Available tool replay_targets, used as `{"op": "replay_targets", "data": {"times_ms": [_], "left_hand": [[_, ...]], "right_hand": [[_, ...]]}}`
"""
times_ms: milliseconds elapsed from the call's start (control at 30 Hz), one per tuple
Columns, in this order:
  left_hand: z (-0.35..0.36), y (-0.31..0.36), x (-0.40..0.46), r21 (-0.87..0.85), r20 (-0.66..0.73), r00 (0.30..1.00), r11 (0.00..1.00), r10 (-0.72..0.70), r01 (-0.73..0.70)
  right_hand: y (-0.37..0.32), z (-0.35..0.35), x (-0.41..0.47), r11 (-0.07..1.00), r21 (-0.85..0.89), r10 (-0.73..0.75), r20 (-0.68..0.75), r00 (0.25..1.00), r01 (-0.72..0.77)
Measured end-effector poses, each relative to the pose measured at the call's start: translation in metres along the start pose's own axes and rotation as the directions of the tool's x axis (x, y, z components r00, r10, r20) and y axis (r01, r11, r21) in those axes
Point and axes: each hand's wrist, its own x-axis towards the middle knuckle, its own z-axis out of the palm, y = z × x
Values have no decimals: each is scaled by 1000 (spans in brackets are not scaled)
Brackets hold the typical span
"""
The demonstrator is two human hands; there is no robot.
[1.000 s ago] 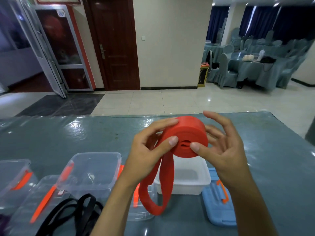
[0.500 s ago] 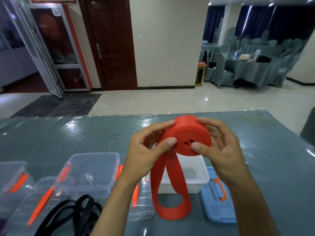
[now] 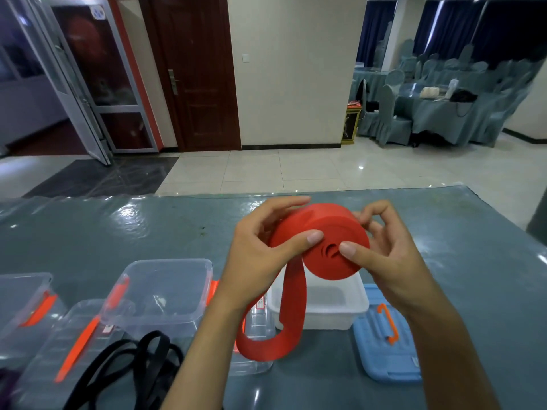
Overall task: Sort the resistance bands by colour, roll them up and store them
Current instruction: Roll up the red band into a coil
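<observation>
Head view, single frame. Red band [image 3: 322,244] mostly wound into a thick roll, held in the air above the white bin [image 3: 319,309]. Left hand [image 3: 257,255] grips the roll's left side: thumb pressed on the near face beside the core, fingers curled over the top rim. Right hand [image 3: 387,255] grips the right side: thumb on the near face just right of the core, fingers curled behind the far rim. Unrolled tail hangs from the roll's left underside, passes in front of the bin's left wall and ends in a loop lying on the table [image 3: 118,232] at the bin's near-left corner.

Bin open, sitting directly below the roll; contents not discernible. Blue lid [image 3: 384,344] with orange handle flat on the table, touching or just beside the bin's right side. Clear box [image 3: 159,291] with orange clasps left of the bin, beyond the left forearm; a clear lid [image 3: 254,347] lies between it and the bin, partly under the loop. Black bands [image 3: 139,368] in a loose tangle near-left of the bin, in front of the clear box. More clear containers further left, cut by the frame edge.
</observation>
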Motion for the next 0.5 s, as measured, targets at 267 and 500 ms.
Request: {"op": "replay_targets", "data": {"times_ms": [267, 500], "left_hand": [[-5, -29, -10, 137, 45, 992, 984, -118, 111], [-35, -115, -63, 199, -96, 786, 762, -611, 616]], "right_hand": [[4, 7, -10, 978, -166, -141, -99, 985, 124], [9, 4, -10, 973, -183, -176, -207, 962, 138]]}}
